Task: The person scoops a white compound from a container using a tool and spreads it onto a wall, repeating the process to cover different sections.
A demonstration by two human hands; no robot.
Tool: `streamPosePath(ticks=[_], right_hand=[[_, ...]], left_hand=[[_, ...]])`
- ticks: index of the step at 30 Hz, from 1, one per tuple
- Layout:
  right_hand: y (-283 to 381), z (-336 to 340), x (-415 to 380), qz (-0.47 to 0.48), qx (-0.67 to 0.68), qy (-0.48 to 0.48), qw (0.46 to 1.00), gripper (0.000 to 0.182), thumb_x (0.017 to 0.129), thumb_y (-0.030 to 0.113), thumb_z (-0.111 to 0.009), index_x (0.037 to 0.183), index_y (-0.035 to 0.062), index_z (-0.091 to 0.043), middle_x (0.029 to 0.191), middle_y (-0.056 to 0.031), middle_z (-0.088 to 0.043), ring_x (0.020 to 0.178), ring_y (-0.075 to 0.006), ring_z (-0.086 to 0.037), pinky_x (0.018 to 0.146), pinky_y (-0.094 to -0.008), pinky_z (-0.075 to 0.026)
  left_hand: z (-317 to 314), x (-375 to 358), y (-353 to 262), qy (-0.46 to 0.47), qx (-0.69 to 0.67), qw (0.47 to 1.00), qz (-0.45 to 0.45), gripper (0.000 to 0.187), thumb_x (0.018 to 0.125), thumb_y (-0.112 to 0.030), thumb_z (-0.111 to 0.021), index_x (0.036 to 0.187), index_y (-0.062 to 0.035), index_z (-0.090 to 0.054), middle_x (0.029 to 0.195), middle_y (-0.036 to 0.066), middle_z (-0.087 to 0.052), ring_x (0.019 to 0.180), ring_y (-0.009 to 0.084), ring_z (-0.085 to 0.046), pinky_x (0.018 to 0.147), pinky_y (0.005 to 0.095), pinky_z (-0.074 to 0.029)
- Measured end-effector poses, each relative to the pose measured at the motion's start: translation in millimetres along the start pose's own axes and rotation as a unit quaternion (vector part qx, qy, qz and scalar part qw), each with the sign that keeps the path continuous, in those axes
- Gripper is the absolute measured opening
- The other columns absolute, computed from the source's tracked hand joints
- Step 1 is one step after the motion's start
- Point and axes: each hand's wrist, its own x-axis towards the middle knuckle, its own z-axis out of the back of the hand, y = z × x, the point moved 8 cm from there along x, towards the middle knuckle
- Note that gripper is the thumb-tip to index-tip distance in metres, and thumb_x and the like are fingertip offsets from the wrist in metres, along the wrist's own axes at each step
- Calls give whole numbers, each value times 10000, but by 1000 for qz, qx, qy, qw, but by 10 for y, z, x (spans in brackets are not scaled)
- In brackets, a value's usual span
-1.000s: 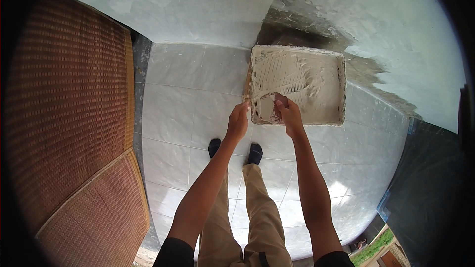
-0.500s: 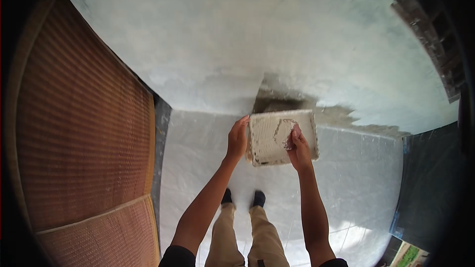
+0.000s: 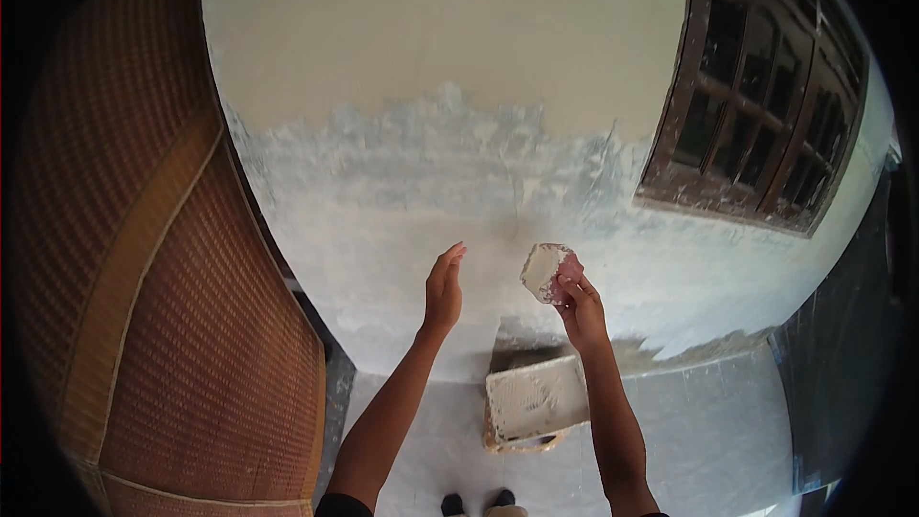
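A reddish scraper [image 3: 567, 270] with pale paste over its left part is pinched in my right hand [image 3: 582, 314], raised in front of the wall. To its left, my left hand [image 3: 443, 287] is raised with fingers stretched out and nothing in it. Below both hands, a paste-smeared tray [image 3: 536, 398] sits low by the foot of the wall, with my right forearm beside its right edge. The wall [image 3: 402, 182] has patchy white and grey coating under a beige upper part.
Woven reddish-brown panels [image 3: 211, 325] stand along the left side. A dark wooden window [image 3: 756, 96] is at the upper right. The grey floor [image 3: 689, 431] runs below the wall, with my feet at the bottom edge. Dark sheeting [image 3: 842, 354] is at the right.
The view has tilted up, showing more wall and the window. My right hand has lifted the scraper off the tray, now with paste on it. My left hand has left the tray's edge.
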Motion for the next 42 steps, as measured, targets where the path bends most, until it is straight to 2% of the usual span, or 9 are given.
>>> streamPosePath(ticks=[9, 10, 13, 15, 16, 18, 21, 33, 42], right_hand=[[974, -998, 671, 121, -87, 67, 987, 275, 907, 54, -550, 1174, 32, -610, 1063, -34, -644, 915, -108, -598, 857, -259, -459], [1100, -1120, 735, 203, -140, 72, 966, 272, 916, 59, -536, 1175, 21, -611, 1062, -47, -652, 922, -112, -600, 845, -260, -463], [1459, -1487, 628, 371, -379, -1, 848, 259, 923, 45, -521, 1160, 28, -624, 952, -117, -684, 871, -161, -643, 759, -304, -511], [1529, -1718, 545, 548, -441, 0, 711, 320, 864, -29, -555, 1176, 19, -607, 1038, -143, -650, 961, -258, -628, 815, -348, -513], [1507, -1734, 601, 550, -440, -1, 710, 320, 864, -29, -555, 1176, 19, -607, 1038, -143, -650, 961, -258, -628, 815, -348, -513], [1433, -1914, 554, 629, -491, 32, 602, 415, 793, -80, -582, 1197, 12, -583, 1170, -163, -580, 1074, -337, -558, 878, -398, -501], [1261, -1985, 710, 631, -536, 37, 560, 473, 754, -98, -595, 1215, 4, -563, 1271, -161, -508, 1159, -343, -499, 920, -407, -488], [991, -1979, 1070, 617, -639, -12, 460, 406, 748, -29, -619, 1153, 1, -602, 1223, -144, -549, 1085, -341, -562, 825, -361, -552], [785, -2116, 1164, 579, -769, -32, 270, 424, 762, 30, -606, 1173, -64, -563, 1266, -221, -488, 1111, -371, -547, 830, -351, -568]], left_hand=[[26, 1000, -894, -47, 56, 989, -126, 342, 974, -118, -388, 1290, -18, -473, 1291, 143, -498, 1216, 252, -471, 1019, 343, -352], [23, 1105, -944, -47, 78, 984, -151, 349, 970, -109, -391, 1300, -20, -459, 1302, 141, -478, 1224, 258, -459, 1021, 352, -350], [-14, 1398, -987, -51, 116, 974, -189, 362, 963, -92, -396, 1316, -27, -434, 1309, 139, -447, 1235, 267, -439, 1029, 369, -342], [-35, 1526, -1019, -51, 121, 969, -211, 370, 959, -86, -394, 1324, -32, -425, 1320, 143, -425, 1247, 279, -413, 1043, 381, -323], [-39, 1554, -1048, -61, 150, 959, -233, 377, 952, -82, -404, 1325, -31, -422, 1323, 148, -420, 1252, 289, -403, 1048, 389, -316], [-45, 1609, -1055, -73, 177, 947, -257, 384, 945, -77, -413, 1326, -31, -420, 1326, 152, -415, 1256, 299, -393, 1052, 397, -309], [-26, 1680, -1024, -88, 205, 934, -280, 408, 923, -72, -438, 1327, -22, -413, 1332, 164, -404, 1261, 322, -378, 1059, 413, -300], [16, 1787, -769, -52, 292, 885, -360, 527, 866, -125, -506, 1343, 55, -369, 1360, 203, -390, 1255, 349, -379, 1055, 431, -294], [-59, 1842, -570, -95, 320, 857, -392, 531, 873, -176, -507, 1332, 62, -384, 1362, 188, -389, 1250, 332, -372, 1057, 461, -276]])
